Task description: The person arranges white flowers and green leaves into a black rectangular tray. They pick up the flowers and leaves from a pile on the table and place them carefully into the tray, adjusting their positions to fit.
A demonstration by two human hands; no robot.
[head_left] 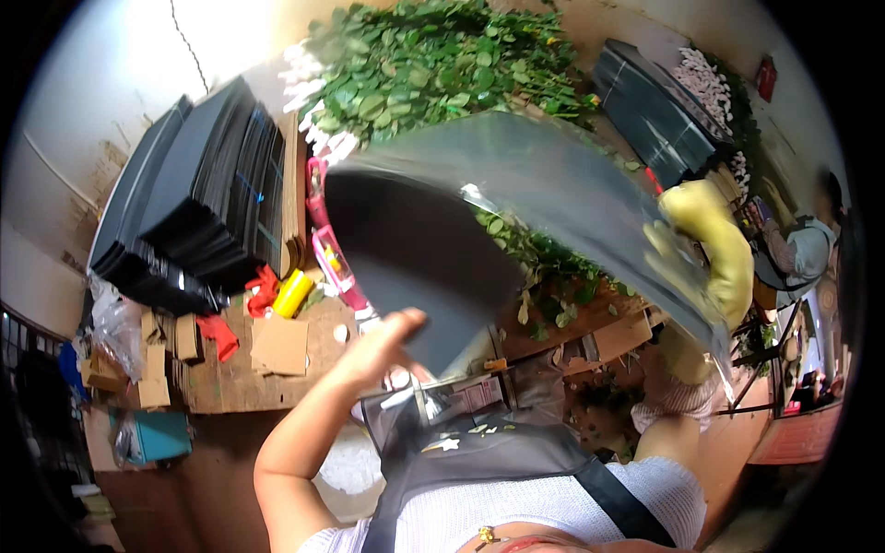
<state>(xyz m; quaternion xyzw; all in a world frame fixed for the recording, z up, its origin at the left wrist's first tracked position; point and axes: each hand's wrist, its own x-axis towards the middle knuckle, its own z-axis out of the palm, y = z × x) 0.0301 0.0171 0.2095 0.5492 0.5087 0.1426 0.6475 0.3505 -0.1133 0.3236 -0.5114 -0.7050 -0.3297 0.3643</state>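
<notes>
Bare and at the centre, my left hand [392, 348] pinches the near edge of a black sheet [419, 253], thumb on top. My right hand [708, 244] wears a yellow glove and grips the far right end of a clear plastic sheet [553, 170]. That film bows up in an arc, smeared by motion, and partly overlaps the black sheet. Along the black sheet's left edge lie pink-handled tools [332, 263]. Leafy green stems [544, 267] show under the film. Some of the gloved fingers are blurred behind the plastic.
A large heap of leafy stems [415, 69] with white-wrapped ends lies at the back. Stacks of black boards [198, 184] stand left, and another dark stack [650, 111] back right. A yellow roll [293, 293] and cardboard pieces [279, 347] rest on the wooden table [226, 387]. A person [807, 249] is far right.
</notes>
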